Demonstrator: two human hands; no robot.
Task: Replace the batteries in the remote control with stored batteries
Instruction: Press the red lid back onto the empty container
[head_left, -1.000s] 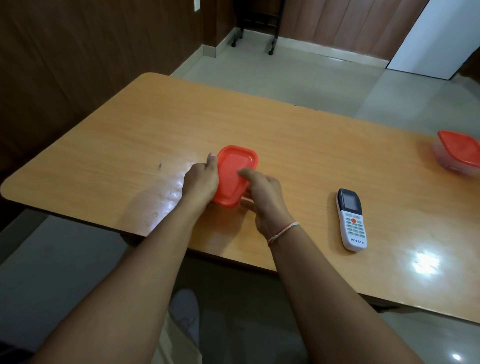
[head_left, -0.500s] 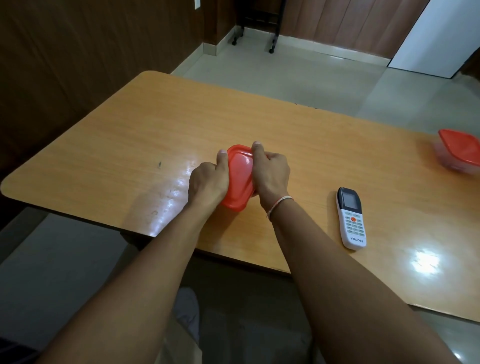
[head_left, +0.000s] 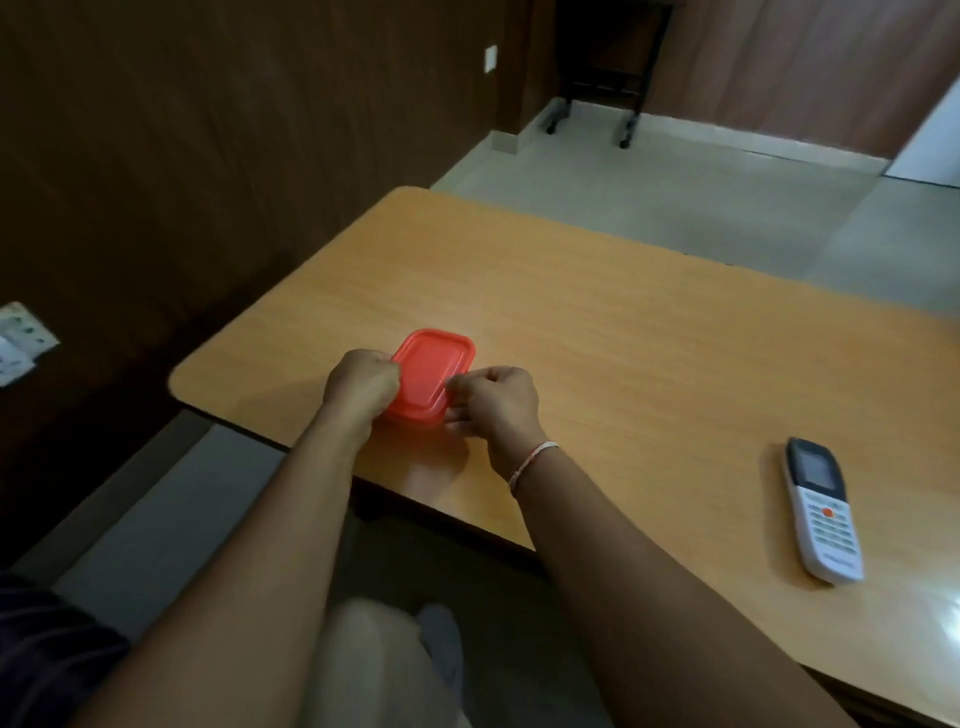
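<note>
Fingers of both my hands are curled in tight against the box (head_left: 430, 375): my left hand (head_left: 362, 383) clamps its left edge, my right hand (head_left: 493, 399) pinches the near right corner, where the red lid (head_left: 434, 364) meets the body. I hold it from two sides so one hand can steady it while the other pries the lid's lip; that is my reading of the grip, since the fingertips themselves are tucked out of sight under the knuckles. The lid looks flat and closed, so I judge the opening step not yet done. I cannot see what is inside, but I take it to be the stored batteries.

It rests on the table (head_left: 623, 332) near the front left corner, close to the edge, well within reach. The remote (head_left: 823, 509) lies face up, well apart to my right, near the front edge, untouched, so its battery cover is underneath. A thread band (head_left: 532, 460) circles my right wrist. Prying too hard could slide the box toward the edge, so the left hand should press down.
</note>
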